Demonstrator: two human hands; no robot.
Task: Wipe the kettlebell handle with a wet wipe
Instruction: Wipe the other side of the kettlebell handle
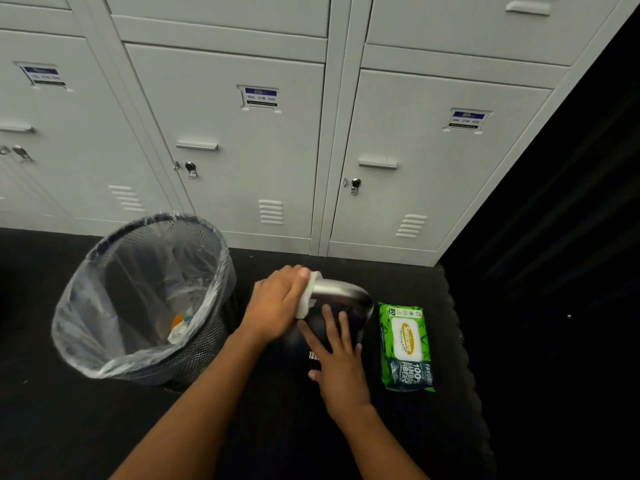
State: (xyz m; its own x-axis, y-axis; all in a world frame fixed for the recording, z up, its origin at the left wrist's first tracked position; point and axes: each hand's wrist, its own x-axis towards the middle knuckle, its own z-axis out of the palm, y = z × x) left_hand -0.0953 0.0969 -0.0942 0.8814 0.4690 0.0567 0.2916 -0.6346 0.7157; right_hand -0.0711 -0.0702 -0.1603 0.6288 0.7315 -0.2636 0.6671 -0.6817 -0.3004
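The kettlebell stands on the black floor mat at lower centre of the frame, between the mesh wastebasket at left and the green wet wipe pack at right; its dark body merges with the mat, so the outline is hard to trace. The steel handle arches across the top of the body; its long axis runs from left to right in the frame, dropping at the right end toward the pack.

The left hand is at the left end of the handle; it is clenched around a folded white wet wipe, which is pressed against the metal; the fingers curl over the far side and are partly hidden. The bare, shiny length of the handle lies to the right of this hand, so the wiping stroke would, in judgement, run rightward along that axis.

The right hand lies flat and spread on the kettlebell body below the handle; it grasps nothing and appears to steady the weight. The left hand is the one on the handle; the right is just below it.

Grey lockers fill the upper frame; the wastebasket holds a clear liner and some scraps.
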